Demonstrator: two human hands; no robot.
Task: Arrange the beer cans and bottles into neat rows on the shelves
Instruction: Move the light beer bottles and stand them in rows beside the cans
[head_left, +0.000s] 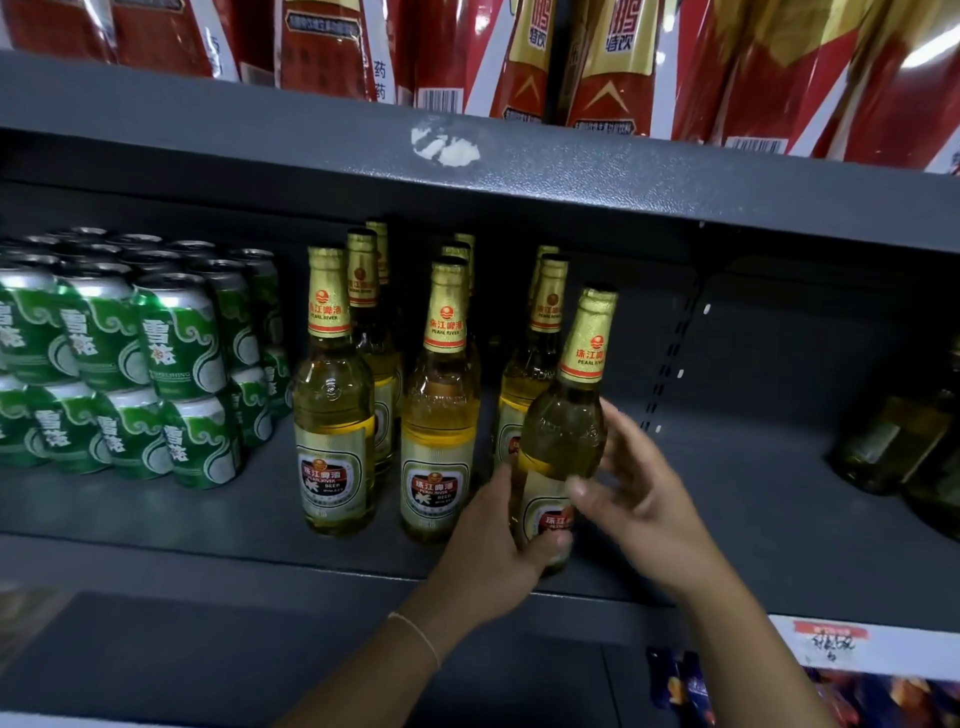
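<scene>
From the head camera we see the dark grey shelf (753, 483) with our left hand (498, 540) wrapped around the base of a Pearl River beer bottle (563, 441), thumb across the lower label. The bottle tilts to the right at the front of the shelf, at the head of the right-hand row. Our right hand (639, 499) sits just beside the bottle's right flank, fingers spread and relaxed, the fingertips near or brushing the glass; we cannot tell if they touch.

To the left stand two more rows of upright bottles (439, 405), close together and receding toward the back wall. Further left are green beer cans (179, 338) stacked two high, packed tight. At the far right edge are darker bottles (893, 441), well apart from our hands, with bare shelf between.

The shelf above (571, 176) overhangs the bottle tops and carries red packages (524, 57). A price tag (831, 644) hangs on the front edge, lower right.
</scene>
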